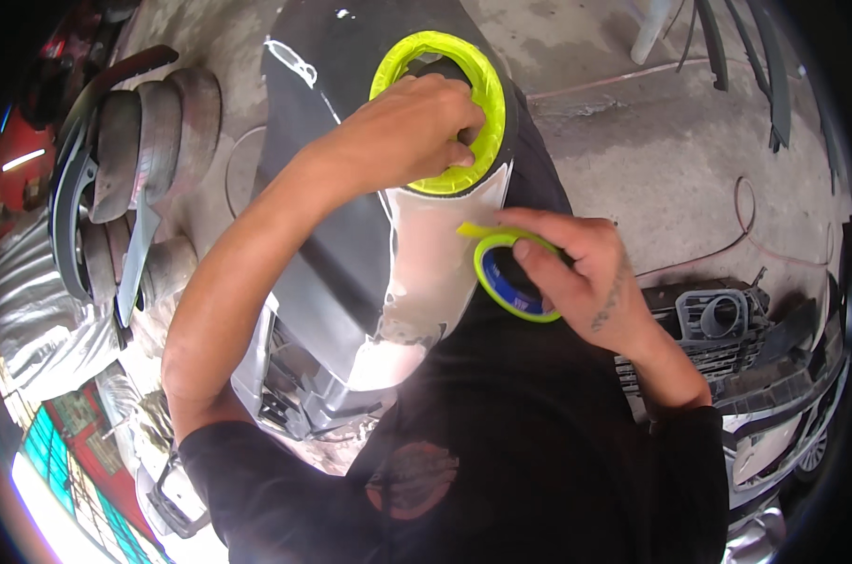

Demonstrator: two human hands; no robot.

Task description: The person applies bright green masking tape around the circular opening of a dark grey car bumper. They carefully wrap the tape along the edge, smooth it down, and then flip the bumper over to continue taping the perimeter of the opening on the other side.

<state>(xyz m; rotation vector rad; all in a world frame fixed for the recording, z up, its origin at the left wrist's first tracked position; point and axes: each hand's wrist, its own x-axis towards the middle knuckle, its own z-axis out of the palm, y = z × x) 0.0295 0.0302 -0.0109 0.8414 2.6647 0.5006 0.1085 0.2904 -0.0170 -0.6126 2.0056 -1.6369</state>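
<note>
on tape roll [503, 286], white lettering [521, 303]

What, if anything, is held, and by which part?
Right hand: tape roll, gripped by its right side. Left hand is at the yellow rim; its hold cannot be told.

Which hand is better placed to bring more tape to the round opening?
Probably the right hand: it holds the tape roll, loose end sticking out. The left hand is at the opening's taped rim.
</note>
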